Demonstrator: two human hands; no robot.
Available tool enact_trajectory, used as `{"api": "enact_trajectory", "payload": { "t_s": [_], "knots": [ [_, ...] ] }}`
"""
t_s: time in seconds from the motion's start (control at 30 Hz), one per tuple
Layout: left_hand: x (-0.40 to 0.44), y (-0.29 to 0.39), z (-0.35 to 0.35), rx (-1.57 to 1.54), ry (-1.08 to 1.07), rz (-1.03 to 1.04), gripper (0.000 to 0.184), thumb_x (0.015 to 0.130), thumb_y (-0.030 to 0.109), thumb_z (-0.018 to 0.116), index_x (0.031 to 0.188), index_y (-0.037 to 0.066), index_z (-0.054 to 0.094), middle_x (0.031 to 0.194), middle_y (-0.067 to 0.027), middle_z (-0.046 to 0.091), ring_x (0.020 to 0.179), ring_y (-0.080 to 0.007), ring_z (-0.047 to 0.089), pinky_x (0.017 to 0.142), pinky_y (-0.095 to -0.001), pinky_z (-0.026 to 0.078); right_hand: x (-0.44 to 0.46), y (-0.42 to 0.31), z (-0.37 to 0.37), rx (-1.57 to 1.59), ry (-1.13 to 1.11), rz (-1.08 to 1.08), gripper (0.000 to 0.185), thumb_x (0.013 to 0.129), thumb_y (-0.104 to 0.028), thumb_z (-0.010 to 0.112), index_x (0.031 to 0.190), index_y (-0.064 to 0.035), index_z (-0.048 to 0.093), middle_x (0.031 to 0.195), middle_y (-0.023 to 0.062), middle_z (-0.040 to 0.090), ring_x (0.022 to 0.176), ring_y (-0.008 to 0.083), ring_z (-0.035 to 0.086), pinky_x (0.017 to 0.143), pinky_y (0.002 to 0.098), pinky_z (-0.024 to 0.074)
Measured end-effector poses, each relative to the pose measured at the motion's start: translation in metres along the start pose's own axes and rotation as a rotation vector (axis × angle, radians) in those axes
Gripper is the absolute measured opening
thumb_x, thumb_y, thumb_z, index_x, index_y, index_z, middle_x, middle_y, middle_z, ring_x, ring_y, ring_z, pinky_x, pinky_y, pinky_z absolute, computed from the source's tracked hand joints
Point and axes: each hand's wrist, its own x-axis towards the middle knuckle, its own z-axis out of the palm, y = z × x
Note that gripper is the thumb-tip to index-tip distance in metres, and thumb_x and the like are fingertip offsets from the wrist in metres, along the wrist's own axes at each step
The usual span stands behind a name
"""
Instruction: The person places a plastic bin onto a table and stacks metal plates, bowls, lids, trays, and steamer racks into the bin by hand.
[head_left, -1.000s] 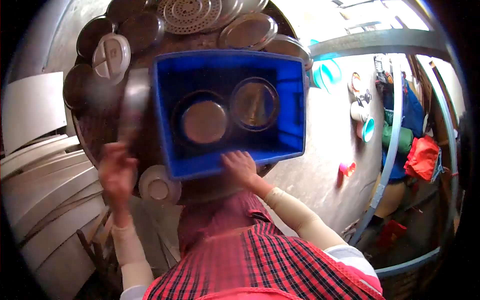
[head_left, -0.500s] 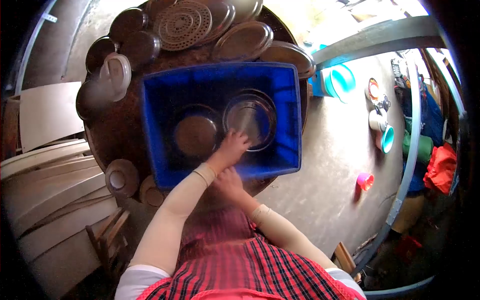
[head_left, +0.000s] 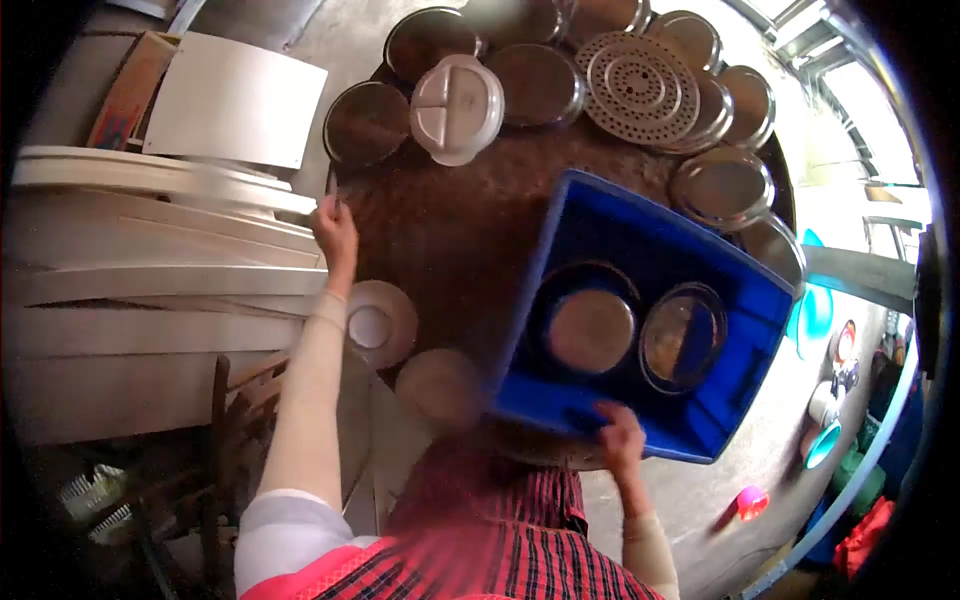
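My left hand (head_left: pixel 337 240) is closed at the left edge of the round dark table (head_left: pixel 430 225). Something thin and pale sticks up from its fingers, too small to make out. My right hand (head_left: pixel 622 440) has its fingers curled at the near rim of a blue plastic tub (head_left: pixel 745 375), which it grips. Inside the tub lie two round metal pieces: a brownish flat-bottomed pan (head_left: pixel 592 330) on the left and a shiny metal dish (head_left: pixel 672 345) on the right.
Round metal lids (head_left: pixel 537 85), a perforated steamer plate (head_left: pixel 637 88) and a white divided plate (head_left: pixel 458 108) line the table's far side. Two bowls (head_left: pixel 380 322) sit near its left front edge. White boards (head_left: pixel 170 290) are stacked at left; a pink cup (head_left: pixel 750 502) is on the floor at right.
The view has turned left, so the tub appears farther right and tilted. My left hand has left the tub for the table's left edge. My right hand is now apart from it, on the near rim.
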Motion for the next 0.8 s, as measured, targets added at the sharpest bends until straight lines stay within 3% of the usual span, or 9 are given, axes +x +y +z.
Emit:
{"api": "enact_trajectory", "payload": {
  "t_s": [0.1, 0.13, 0.2, 0.27, 0.33, 0.4, 0.53, 0.63, 0.8],
  "knots": [
    [0.075, -0.075, 0.033, 0.294, -0.014, -0.097, 0.046, 0.077, 0.034, 0.061, 0.096, -0.007, 0.058, 0.091, -0.0247, 0.059, 0.088, -0.0377, 0.055, 0.078, -0.0423, 0.043, 0.036, 0.03, -0.02, 0.648, 0.43, 0.769, 0.048, 0.081, -0.03, 0.057, 0.118, -0.0023, 0.05, 0.101, 0.0169, 0.06, 0.09, 0.0342, 0.057, 0.071, 0.0365, 0.0496],
    [0.084, -0.065, 0.035, 0.199, -0.036, -0.151, 0.049, 0.077, 0.037, 0.061, 0.096, -0.008, 0.058, 0.093, -0.0264, 0.059, 0.09, -0.0391, 0.055, 0.079, -0.0429, 0.043, 0.039, 0.048, -0.028, 0.607, 0.313, 0.71, 0.042, 0.084, -0.028, 0.055, 0.118, -0.0033, 0.051, 0.103, 0.014, 0.061, 0.092, 0.0284, 0.058, 0.074, 0.0352, 0.0488],
    [0.117, -0.062, 0.051, 0.044, -0.121, -0.316, 0.053, 0.077, 0.042, 0.06, 0.096, -0.008, 0.06, 0.096, -0.0277, 0.059, 0.092, -0.0397, 0.055, 0.078, -0.0433, 0.042, 0.053, 0.043, -0.031, -0.344, 0.02, 0.35, 0.038, 0.082, -0.018, 0.058, 0.118, -0.0068, 0.051, 0.1, 0.0108, 0.065, 0.089, 0.0223, 0.062, 0.075, 0.0327, 0.0486],
    [0.132, -0.064, 0.065, -0.134, -0.161, -0.461, 0.059, 0.076, 0.047, 0.061, 0.094, -0.01, 0.06, 0.088, -0.0213, 0.063, 0.084, -0.0315, 0.058, 0.075, -0.0396, 0.043, 0.07, 0.041, -0.026, -0.376, 0.039, 0.413, 0.039, 0.079, -0.015, 0.061, 0.117, -0.0087, 0.053, 0.1, 0.0103, 0.065, 0.089, 0.0209, 0.062, 0.076, 0.0323, 0.0482],
    [0.142, -0.055, 0.067, -0.506, -0.273, -0.603, 0.047, 0.072, 0.032, 0.072, 0.091, -0.009, 0.061, 0.082, -0.0118, 0.062, 0.075, -0.0209, 0.054, 0.071, -0.0339, 0.044, 0.078, 0.031, -0.023, -0.134, 0.102, 0.285, 0.037, 0.08, -0.018, 0.062, 0.113, -0.0054, 0.055, 0.099, 0.0094, 0.065, 0.088, 0.0216, 0.061, 0.076, 0.0315, 0.0478],
    [0.154, -0.063, 0.074, -0.764, -0.314, -0.734, 0.035, 0.069, 0.019, 0.078, 0.09, -0.005, 0.063, 0.085, -0.008, 0.062, 0.074, -0.0181, 0.053, 0.068, -0.0309, 0.044, 0.068, 0.054, -0.016, 0.437, 0.235, 0.572, 0.037, 0.081, -0.019, 0.061, 0.113, -0.0016, 0.054, 0.098, 0.0092, 0.063, 0.087, 0.0211, 0.059, 0.077, 0.0304, 0.047],
    [0.158, -0.036, 0.05, -0.976, -0.395, -0.914, 0.031, 0.079, 0.014, 0.067, 0.104, -0.001, 0.057, 0.103, -0.0099, 0.06, 0.096, -0.0231, 0.055, 0.087, -0.035, 0.043, 0.044, 0.086, -0.01, 0.47, 0.425, 0.769, 0.037, 0.078, -0.008, 0.059, 0.114, -0.0006, 0.054, 0.106, 0.0138, 0.06, 0.095, 0.0249, 0.057, 0.084, 0.0317, 0.0442],
    [0.158, -0.045, 0.035, -1.296, -0.577, -0.704, 0.034, 0.08, 0.011, 0.064, 0.111, 0.002, 0.053, 0.106, -0.0088, 0.058, 0.096, -0.023, 0.055, 0.089, -0.0355, 0.042, 0.041, 0.045, -0.006, 0.438, 0.625, 0.712, 0.035, 0.086, -0.018, 0.058, 0.111, 0.0048, 0.053, 0.103, 0.0108, 0.058, 0.093, 0.0182, 0.054, 0.084, 0.0278, 0.0418],
    [0.092, 0.061, -0.088, -0.784, -0.565, -0.126, 0.019, 0.083, 0.007, 0.055, 0.101, 0.002, 0.054, 0.095, -0.0064, 0.059, 0.09, -0.0161, 0.056, 0.079, -0.0297, 0.045, 0.039, -0.013, 0.006, 0.354, 0.654, 0.393, 0.026, 0.088, -0.012, 0.055, 0.11, 0.0016, 0.055, 0.104, 0.0097, 0.06, 0.096, 0.0174, 0.055, 0.087, 0.0284, 0.0421]
  ]
}}
